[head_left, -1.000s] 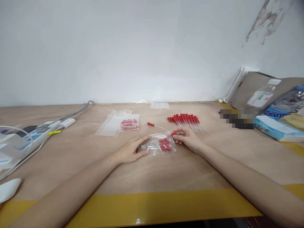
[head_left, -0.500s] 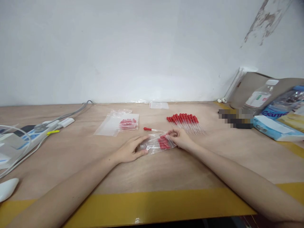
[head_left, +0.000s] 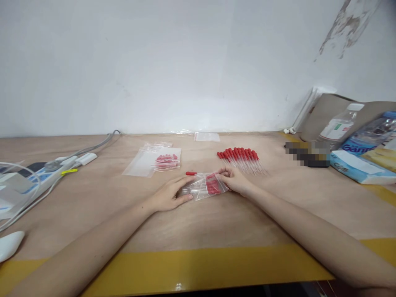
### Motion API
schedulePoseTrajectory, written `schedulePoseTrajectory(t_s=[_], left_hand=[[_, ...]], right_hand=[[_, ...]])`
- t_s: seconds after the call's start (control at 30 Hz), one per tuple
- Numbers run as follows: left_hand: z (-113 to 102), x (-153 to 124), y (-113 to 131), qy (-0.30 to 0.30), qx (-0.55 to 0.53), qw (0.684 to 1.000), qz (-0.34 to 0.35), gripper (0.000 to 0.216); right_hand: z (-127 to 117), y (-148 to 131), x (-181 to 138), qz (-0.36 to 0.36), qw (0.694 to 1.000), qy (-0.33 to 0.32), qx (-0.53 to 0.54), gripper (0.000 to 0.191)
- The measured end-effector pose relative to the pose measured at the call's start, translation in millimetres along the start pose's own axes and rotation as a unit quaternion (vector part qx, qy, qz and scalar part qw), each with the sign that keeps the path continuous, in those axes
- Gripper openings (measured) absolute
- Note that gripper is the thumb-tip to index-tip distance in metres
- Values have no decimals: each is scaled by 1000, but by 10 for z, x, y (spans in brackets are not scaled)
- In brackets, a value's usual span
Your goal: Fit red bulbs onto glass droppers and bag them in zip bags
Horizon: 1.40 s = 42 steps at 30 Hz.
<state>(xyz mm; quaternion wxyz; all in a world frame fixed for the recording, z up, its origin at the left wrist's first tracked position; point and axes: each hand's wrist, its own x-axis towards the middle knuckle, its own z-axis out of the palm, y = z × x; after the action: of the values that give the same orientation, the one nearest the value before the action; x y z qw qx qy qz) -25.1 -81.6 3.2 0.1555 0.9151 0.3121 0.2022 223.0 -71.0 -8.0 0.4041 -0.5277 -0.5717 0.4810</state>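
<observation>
A clear plastic zip bag (head_left: 198, 189) lies between my hands, with several red-bulbed droppers (head_left: 213, 185) inside. My left hand (head_left: 168, 194) holds the bag's left end, its thumb along the near side and its fingers along the far side. At the right end, my right hand (head_left: 232, 179) pinches the bag's edge with thumb and fingertips. One loose dropper with a red bulb (head_left: 190, 173) lies along the bag's far edge; its thin tube runs toward my right fingers, which partly hide its tip. Behind my right hand, several more droppers (head_left: 239, 154) lie fanned out, bulbs away from me.
Flat clear bags (head_left: 136, 165) and a filled bag of droppers (head_left: 167, 161) lie at left centre. A power strip (head_left: 46, 175) with cables is far left. Bottles (head_left: 337, 126) and a tissue pack (head_left: 359, 167) stand right. A wall (head_left: 198, 66) closes the back.
The loose dropper has moved slightly left and toward me, up against the bag's far edge. The bag has shifted slightly; both hands stay nearly in place.
</observation>
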Motion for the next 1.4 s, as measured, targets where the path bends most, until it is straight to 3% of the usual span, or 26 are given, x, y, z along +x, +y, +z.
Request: schedulePoseTrajectory(t_s=[0.27,0.4,0.47,0.57,0.67,0.83,1.07,1.4], left_hand=[[5,1,-14,-6,11,1000,7,49],[20,-6,-40,-3,18,1000,11,49],[25,-11,-51,-5,21,1000,8,49],[25,-15,-53,-10,26,1000,2,49],[21,-12,-47,-12,31,999,0,48],[16,-3,-38,-15,27,1000,0,47],[15,2,-23,-15,20,1000,-1,47],[21,-6,-11,5,4,1000,23,46]], right_hand=[[-73,3,10,28,996,-23,-80,16],[-99,-32,-32,-30,993,-108,-30,24],[-109,-54,-50,-19,989,-144,-41,27],[-102,-58,-50,6,995,-70,-77,31],[-64,-35,-32,-14,999,14,-44,35],[-30,-14,-16,34,999,10,27,25],[-53,10,-14,27,992,108,53,19],[-44,-14,-81,-44,994,70,70,28]])
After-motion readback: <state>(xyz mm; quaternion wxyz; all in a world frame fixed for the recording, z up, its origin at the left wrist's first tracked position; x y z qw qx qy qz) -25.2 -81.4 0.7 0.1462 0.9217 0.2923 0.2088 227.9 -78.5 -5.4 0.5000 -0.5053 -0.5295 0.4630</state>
